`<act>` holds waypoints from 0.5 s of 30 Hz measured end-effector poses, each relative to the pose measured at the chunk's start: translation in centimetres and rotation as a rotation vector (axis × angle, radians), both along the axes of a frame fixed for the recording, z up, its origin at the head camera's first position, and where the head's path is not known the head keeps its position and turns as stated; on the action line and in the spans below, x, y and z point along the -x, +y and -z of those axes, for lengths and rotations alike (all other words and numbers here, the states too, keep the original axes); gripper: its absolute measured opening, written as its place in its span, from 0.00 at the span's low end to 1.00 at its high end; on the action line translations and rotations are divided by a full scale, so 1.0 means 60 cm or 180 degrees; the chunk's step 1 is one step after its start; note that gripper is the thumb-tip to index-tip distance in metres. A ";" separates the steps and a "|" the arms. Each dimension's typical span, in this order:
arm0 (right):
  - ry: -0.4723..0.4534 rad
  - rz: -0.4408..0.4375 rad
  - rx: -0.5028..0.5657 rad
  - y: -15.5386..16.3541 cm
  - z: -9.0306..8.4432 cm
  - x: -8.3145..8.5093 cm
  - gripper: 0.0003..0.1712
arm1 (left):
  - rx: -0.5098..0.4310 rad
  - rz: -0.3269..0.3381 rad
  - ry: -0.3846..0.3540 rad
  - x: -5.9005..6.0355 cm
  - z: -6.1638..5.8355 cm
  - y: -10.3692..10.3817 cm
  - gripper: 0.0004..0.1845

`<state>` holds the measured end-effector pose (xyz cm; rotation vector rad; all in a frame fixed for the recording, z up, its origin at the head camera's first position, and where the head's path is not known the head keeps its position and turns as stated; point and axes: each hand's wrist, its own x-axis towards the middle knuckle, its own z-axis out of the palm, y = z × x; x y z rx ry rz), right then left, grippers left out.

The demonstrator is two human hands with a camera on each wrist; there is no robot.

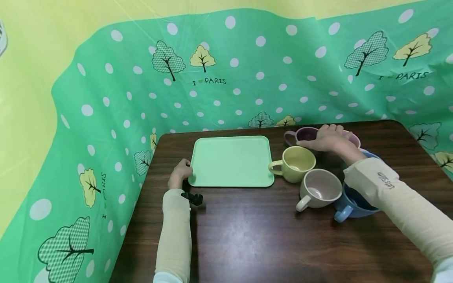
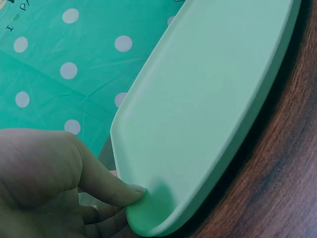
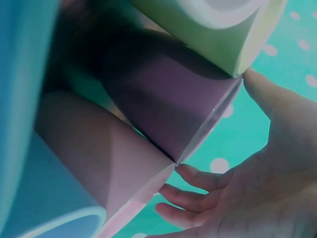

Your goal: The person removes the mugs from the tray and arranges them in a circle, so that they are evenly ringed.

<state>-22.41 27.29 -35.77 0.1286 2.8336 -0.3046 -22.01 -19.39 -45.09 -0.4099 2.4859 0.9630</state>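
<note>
Taking the green tray (image 1: 231, 161) as my landmark on the dark wooden table (image 1: 255, 236), the nearest thing to me is my left hand (image 1: 181, 171), which sits at the tray's near left corner; from the left wrist view my thumb (image 2: 116, 191) presses down on the tray's rim (image 2: 148, 203) while my other fingers curl underneath it, so I am pinching that corner. The tray itself lies flat with nothing on it. To the right of the tray, closest to me, stands a blue mug (image 1: 354, 204), partly under my right sleeve, and just beside it on the tray's side a cream mug (image 1: 318, 188) with its handle pointing toward me. A little farther back, just beside the tray's right edge, is a yellow mug (image 1: 295, 163) whose handle points at the tray. Beyond that, toward the far right of the tray, my right hand (image 1: 329, 139) lies over a purple mug (image 1: 302, 135) and a pink mug (image 1: 354, 139) that stand side by side; in the right wrist view my fingers (image 3: 198, 178) are spread and relaxed, loosely open by the rims of the two mugs, gripping neither. Behind the table hangs a green spotted cloth (image 1: 247, 78) printed with trees.
</note>
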 end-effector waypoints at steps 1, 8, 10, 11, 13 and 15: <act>-0.0012 -0.0009 -0.0001 0.000 -0.001 0.000 0.62 | 0.0000 -0.0002 0.0001 0.000 0.000 0.000 0.20; -0.0091 0.0067 0.0010 0.000 -0.002 0.002 0.63 | -0.0001 0.0022 0.0012 0.001 0.001 0.001 0.19; -0.0102 0.0083 0.0012 0.000 -0.003 0.003 0.63 | -0.0003 0.0014 0.0009 0.002 0.001 0.002 0.19; -0.0121 0.0088 0.0014 0.001 -0.003 0.003 0.63 | -0.0006 0.0012 0.0011 0.003 0.000 0.002 0.19; -0.0173 0.0083 0.0026 0.003 -0.007 0.004 0.64 | -0.0024 0.0008 0.0015 0.003 0.000 0.003 0.19; -0.0232 0.0073 0.0072 0.009 -0.014 0.004 0.64 | -0.0040 0.0015 0.0022 0.004 -0.001 0.003 0.19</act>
